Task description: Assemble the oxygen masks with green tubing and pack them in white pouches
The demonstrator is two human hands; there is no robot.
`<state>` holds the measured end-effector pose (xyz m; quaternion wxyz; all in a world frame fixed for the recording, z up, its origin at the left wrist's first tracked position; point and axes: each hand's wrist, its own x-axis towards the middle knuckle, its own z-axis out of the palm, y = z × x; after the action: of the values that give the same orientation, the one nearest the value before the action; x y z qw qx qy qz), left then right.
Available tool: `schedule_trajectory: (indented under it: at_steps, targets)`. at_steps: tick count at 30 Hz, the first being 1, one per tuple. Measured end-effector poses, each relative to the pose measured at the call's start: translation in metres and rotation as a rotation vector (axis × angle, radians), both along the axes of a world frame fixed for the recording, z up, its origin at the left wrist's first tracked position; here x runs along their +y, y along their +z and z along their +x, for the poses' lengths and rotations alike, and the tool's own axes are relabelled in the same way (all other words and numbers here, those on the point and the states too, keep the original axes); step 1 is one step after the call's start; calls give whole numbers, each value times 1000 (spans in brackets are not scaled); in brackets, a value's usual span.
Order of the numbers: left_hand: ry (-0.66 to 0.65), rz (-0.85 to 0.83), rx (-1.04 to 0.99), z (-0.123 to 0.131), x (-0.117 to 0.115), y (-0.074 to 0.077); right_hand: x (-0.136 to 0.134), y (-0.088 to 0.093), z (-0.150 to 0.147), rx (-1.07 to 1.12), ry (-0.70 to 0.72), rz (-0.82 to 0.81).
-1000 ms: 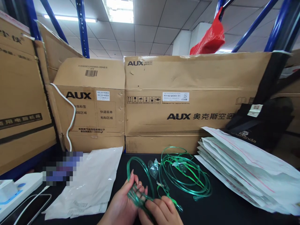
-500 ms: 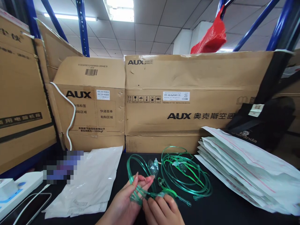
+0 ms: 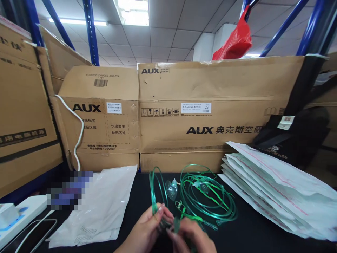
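Note:
My left hand point(image 3: 147, 226) is closed around a loop of clear green tubing point(image 3: 152, 186), which stands up above the fingers. Close against it, my right hand point(image 3: 197, 236) pinches part of the same tubing; motion blur hides exactly which piece is between the fingertips. Just beyond the hands lies a small clear oxygen mask point(image 3: 172, 189) with a pale connector. To its right rests a second coil of green tubing point(image 3: 233, 207) with bright green elastic straps and another clear mask point(image 3: 204, 187). Tubing ends with clear connectors point(image 3: 213, 226) lie beside my right hand.
White plastic mailing bags point(image 3: 105, 203) lie on the left, and a stack of them point(image 3: 284, 189) on the right. A power strip point(image 3: 25, 214) and a phone point(image 3: 39, 233) are at the far left. Cardboard boxes point(image 3: 168, 140) wall off the back of the black table.
The held tubing loop has narrowed and stands more upright. My right hand has moved slightly right and up, closer against my left fingers, and is now blurred. The view has shifted slightly.

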<state>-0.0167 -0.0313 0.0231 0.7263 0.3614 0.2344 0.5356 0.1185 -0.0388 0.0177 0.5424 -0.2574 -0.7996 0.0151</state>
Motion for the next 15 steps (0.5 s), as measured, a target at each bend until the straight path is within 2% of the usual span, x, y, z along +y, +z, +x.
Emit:
schedule_trajectory:
  at_steps: [4,7,9,11,13,15]
  targets:
    - [-8,37,37,13,-6,-10,3,16,10,362,96,-657]
    - [-54,95,132,20,-9,-17,11,25,9,491,171,-902]
    - [-11,108,220,19,-10,-17,16,29,9,476,239,-979]
    - [101,90,297,13,-8,-12,19,32,12,468,240,-950]
    - [228,49,341,2,-5,0,18,36,16,497,180,-881]
    - [301,58,333,-12,-2,17,16,40,18,503,147,-900]
